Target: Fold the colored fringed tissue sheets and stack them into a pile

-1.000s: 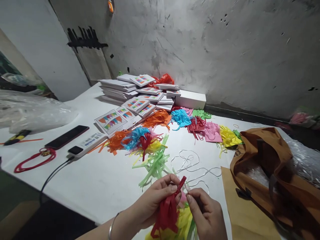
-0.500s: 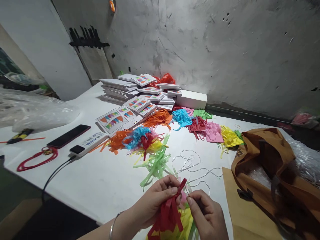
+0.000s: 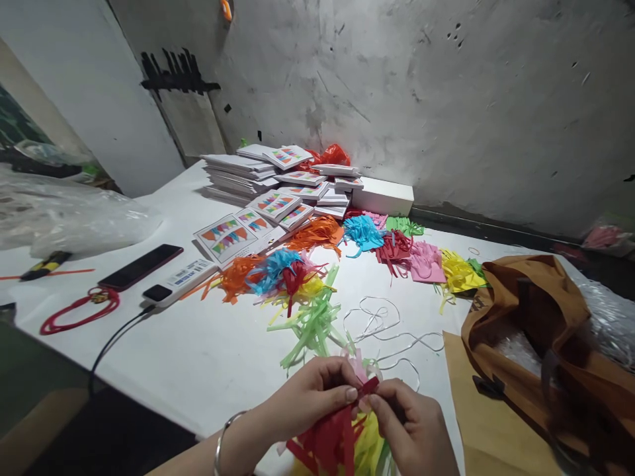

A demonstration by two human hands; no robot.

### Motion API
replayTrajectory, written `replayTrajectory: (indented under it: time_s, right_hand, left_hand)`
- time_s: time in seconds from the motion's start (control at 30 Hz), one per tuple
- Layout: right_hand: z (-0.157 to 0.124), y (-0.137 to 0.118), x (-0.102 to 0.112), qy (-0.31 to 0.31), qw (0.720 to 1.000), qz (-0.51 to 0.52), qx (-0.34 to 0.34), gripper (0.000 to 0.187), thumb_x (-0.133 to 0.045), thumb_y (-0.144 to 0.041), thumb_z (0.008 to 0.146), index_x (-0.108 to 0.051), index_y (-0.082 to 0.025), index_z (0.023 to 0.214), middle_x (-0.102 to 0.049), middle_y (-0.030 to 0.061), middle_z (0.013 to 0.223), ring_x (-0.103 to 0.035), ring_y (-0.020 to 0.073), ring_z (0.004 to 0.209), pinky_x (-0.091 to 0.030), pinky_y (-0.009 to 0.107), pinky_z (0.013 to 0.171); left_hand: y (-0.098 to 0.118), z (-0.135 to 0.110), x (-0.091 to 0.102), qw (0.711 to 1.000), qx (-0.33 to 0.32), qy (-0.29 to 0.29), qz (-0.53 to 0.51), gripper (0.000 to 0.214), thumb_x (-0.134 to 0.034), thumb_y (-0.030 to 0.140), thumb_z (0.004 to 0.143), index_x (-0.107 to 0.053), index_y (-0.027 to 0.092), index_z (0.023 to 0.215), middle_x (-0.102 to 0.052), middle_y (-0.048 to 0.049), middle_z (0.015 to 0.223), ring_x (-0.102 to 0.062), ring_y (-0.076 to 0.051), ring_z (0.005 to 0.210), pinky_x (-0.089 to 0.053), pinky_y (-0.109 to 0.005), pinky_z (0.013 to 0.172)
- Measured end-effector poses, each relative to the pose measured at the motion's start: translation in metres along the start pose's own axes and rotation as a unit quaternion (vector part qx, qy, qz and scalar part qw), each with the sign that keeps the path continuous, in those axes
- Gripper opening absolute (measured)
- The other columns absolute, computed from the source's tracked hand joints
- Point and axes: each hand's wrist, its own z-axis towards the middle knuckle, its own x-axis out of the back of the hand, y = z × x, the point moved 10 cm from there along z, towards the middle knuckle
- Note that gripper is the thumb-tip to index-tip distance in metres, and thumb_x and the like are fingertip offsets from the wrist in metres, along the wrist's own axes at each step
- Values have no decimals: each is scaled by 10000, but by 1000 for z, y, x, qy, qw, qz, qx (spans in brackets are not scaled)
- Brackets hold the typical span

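Observation:
A red paper tassel (image 3: 330, 439) hangs from my left hand (image 3: 315, 400), which pinches it just below its rolled top. My right hand (image 3: 411, 426) is closed at the same top end, thumb and forefinger pressed on it close to the left fingertips. Whatever thin strip lies between those right fingers is hidden. Below the hands, yellow tassel strips (image 3: 370, 439) show behind the red ones. Pale pink strips (image 3: 358, 362) lie just beyond my fingers, beside a loose white cord (image 3: 380, 324) on the table. Green tassel strips (image 3: 312, 324) lie farther back.
On the white table (image 3: 198, 357) are a phone (image 3: 141, 266), a white power strip (image 3: 181, 283), orange and blue tassels (image 3: 278, 271), and stacked printed packets (image 3: 243, 178). A row of coloured fringes (image 3: 426, 261) leads to a brown bag (image 3: 536, 317) at the right.
My right hand has come in against the tassel's top, where a thin red strand was stretched between the hands before. The tassel has dropped slightly and its top tilts more to the right.

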Motion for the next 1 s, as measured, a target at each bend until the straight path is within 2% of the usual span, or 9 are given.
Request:
replayTrajectory:
  time_s: [0.17, 0.23, 0.37, 0.53, 0.63, 0.7, 0.77, 0.87, 1.0]
  right_hand:
    - [-1, 18, -7, -23, 990, 100, -102, 386, -702, -577, 818, -702, -191, 809, -567, -30, 542, -419, 68, 390, -277, 185, 372]
    - [-3, 22, -8, -23, 985, 103, -138, 429, -726, -605, 791, -695, -179, 837, -578, -31, 552, -426, 57, 358, -274, 175, 350]
    - [-7, 26, -21, -79, 969, 141, -189, 535, -771, -666, 713, -653, -164, 854, -573, -38, 528, -437, 54, 335, -276, 158, 331]
    - [-6, 27, -23, -91, 968, 139, -190, 518, -760, -662, 741, -590, -175, 780, -567, -37, 531, -453, 51, 344, -270, 150, 329]
    - [-10, 28, -33, -132, 951, 185, -212, 527, -796, -650, 710, -557, -181, 735, -555, -43, 486, -402, 26, 339, -256, 134, 347]
    - [-12, 31, -37, -138, 938, 215, -236, 537, -826, -640, 677, -553, -180, 725, -557, -43, 471, -378, 17, 326, -244, 132, 343]
    - [-14, 34, -39, -127, 930, 237, -249, 546, -845, -633, 656, -554, -175, 710, -548, -46, 451, -355, 9, 311, -221, 132, 335]
    - [-13, 35, -38, -92, 934, 256, -233, 538, -851, -624, 657, -598, -155, 726, -528, -56, 439, -334, -2, 306, -206, 128, 337]
    - [-16, 40, -39, -74, 927, 286, -230, 525, -882, -590, 636, -617, -151, 749, -554, -49, 435, -352, 1, 300, -211, 121, 332]
  left_hand:
    - [4, -2, 7, 993, -5, 8, 120, 345, -731, 488, 853, -726, 144, 836, -675, -39, 758, -538, -126, 683, -408, -221, 641]
    - [6, -3, 9, 989, -9, 10, 150, 336, -719, 473, 861, -726, 137, 862, -679, -46, 767, -541, -133, 686, -410, -228, 643]
    - [10, -5, 7, 980, -16, 1, 196, 275, -674, 388, 884, -719, 117, 870, -682, -58, 758, -542, -138, 665, -413, -234, 623]
    - [25, -10, 8, 948, -56, 64, 305, 180, -591, 227, 843, -733, 120, 820, -682, -56, 704, -528, -132, 611, -384, -225, 563]
    - [32, -15, 6, 938, -81, 87, 325, 178, -586, 216, 817, -741, 130, 820, -688, -58, 704, -533, -132, 600, -384, -223, 553]
    - [33, -18, 5, 937, -93, 97, 324, 169, -596, 228, 815, -735, 132, 810, -688, -62, 705, -538, -132, 598, -385, -220, 547]
    - [30, -20, 5, 941, -90, 93, 314, 160, -609, 239, 815, -726, 130, 803, -689, -66, 697, -544, -135, 593, -386, -218, 538]
    - [26, -21, 5, 946, -83, 83, 302, 152, -634, 254, 817, -723, 130, 811, -687, -64, 685, -543, -130, 575, -383, -212, 523]
    - [34, -24, 3, 923, -130, 96, 348, 132, -632, 228, 815, -727, 140, 792, -685, -61, 697, -567, -134, 612, -402, -215, 568]
